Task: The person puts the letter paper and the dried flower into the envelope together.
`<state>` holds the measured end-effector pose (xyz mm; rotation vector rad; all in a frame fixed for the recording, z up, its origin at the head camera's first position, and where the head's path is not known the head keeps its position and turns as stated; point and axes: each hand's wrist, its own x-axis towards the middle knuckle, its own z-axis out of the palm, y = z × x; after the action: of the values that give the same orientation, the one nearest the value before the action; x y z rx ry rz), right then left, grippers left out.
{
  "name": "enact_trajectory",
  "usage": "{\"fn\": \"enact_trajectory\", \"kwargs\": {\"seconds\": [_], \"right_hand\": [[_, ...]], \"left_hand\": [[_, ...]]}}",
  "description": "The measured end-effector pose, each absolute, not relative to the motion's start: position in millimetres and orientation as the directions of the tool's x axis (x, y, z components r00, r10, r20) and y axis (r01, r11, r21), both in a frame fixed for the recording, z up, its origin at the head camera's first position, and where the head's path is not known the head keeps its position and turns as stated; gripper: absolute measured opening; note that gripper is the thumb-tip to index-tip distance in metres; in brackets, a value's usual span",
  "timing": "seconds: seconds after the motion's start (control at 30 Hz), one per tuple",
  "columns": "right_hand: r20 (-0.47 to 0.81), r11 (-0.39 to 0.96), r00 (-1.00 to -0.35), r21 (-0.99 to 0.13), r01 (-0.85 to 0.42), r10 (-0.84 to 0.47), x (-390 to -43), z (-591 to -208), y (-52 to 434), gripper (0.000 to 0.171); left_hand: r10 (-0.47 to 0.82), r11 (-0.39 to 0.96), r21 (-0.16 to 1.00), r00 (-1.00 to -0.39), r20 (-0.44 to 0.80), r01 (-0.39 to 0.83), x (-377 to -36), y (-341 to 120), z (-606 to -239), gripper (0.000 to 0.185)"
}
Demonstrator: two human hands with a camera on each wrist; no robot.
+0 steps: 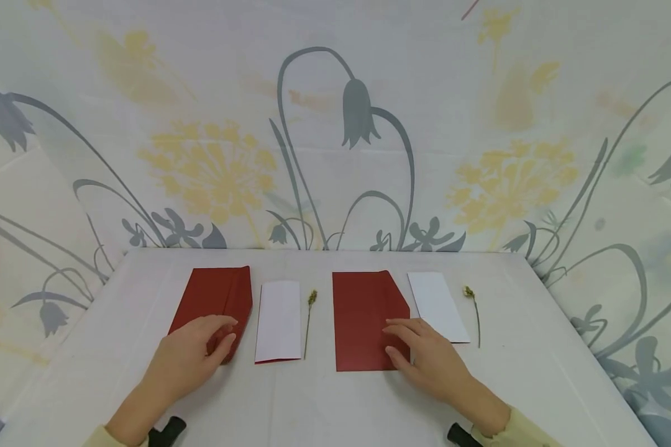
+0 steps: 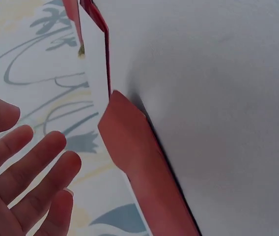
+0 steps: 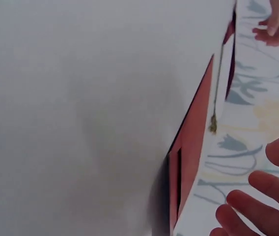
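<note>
Two red envelopes lie on the white table [image 1: 335, 403]. My left hand [image 1: 223, 332] rests on the lower right corner of the left envelope [image 1: 212, 295], fingers relaxed and holding nothing. In the left wrist view the fingers [image 2: 26, 172] are spread beside that envelope [image 2: 139, 167]. My right hand [image 1: 394, 341] lies flat on the lower right part of the right envelope [image 1: 363, 316], fingertips touching it. The right wrist view shows straight fingers [image 3: 257, 206] next to the envelope's edge [image 3: 191, 142].
A white card [image 1: 279, 320] and a dried flower [image 1: 310, 310] lie between the envelopes. Another white card [image 1: 436, 304] and dried flower [image 1: 473, 310] lie right of the right envelope. A floral cloth backdrop [image 1: 335, 124] encloses the table's back and sides.
</note>
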<state>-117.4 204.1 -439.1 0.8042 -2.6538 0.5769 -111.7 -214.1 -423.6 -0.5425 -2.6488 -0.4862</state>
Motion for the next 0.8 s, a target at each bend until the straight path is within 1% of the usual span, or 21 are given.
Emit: {"fn": "enact_trajectory", "kwargs": {"seconds": [0.1, 0.17, 0.3, 0.37, 0.57, 0.8], "right_hand": [[0.331, 0.716, -0.835, -0.431, -0.549, -0.44, -117.7, -436.4, 193.7, 0.027], [0.286, 0.679, -0.853, -0.517, -0.522, -0.437, -118.8, -434.9, 187.5, 0.028], [0.216, 0.603, -0.868, -0.644, -0.471, -0.447, -123.2, -433.7, 174.2, 0.028], [0.183, 0.574, -0.874, -0.69, -0.441, -0.451, -125.2, -433.4, 167.8, 0.029], [0.123, 0.538, -0.874, -0.745, -0.395, -0.471, -130.8, -434.9, 146.5, 0.03], [0.115, 0.498, -0.849, -0.766, -0.407, -0.515, -140.1, -437.9, 118.6, 0.031]], "left_hand": [[0.253, 0.877, 0.299, -0.892, 0.375, 0.375, -111.6, -219.8, -423.0, 0.026], [0.233, 0.884, 0.316, -0.91, 0.342, 0.345, -112.6, -224.8, -422.6, 0.027], [0.179, 0.884, 0.377, -0.944, 0.277, 0.278, -115.6, -238.1, -422.3, 0.027], [0.158, 0.878, 0.407, -0.955, 0.25, 0.252, -118.0, -244.4, -423.2, 0.029], [0.132, 0.865, 0.454, -0.97, 0.203, 0.213, -126.9, -260.5, -428.6, 0.039], [0.129, 0.825, 0.533, -0.981, 0.144, 0.187, -137.9, -270.5, -434.1, 0.058]]}}
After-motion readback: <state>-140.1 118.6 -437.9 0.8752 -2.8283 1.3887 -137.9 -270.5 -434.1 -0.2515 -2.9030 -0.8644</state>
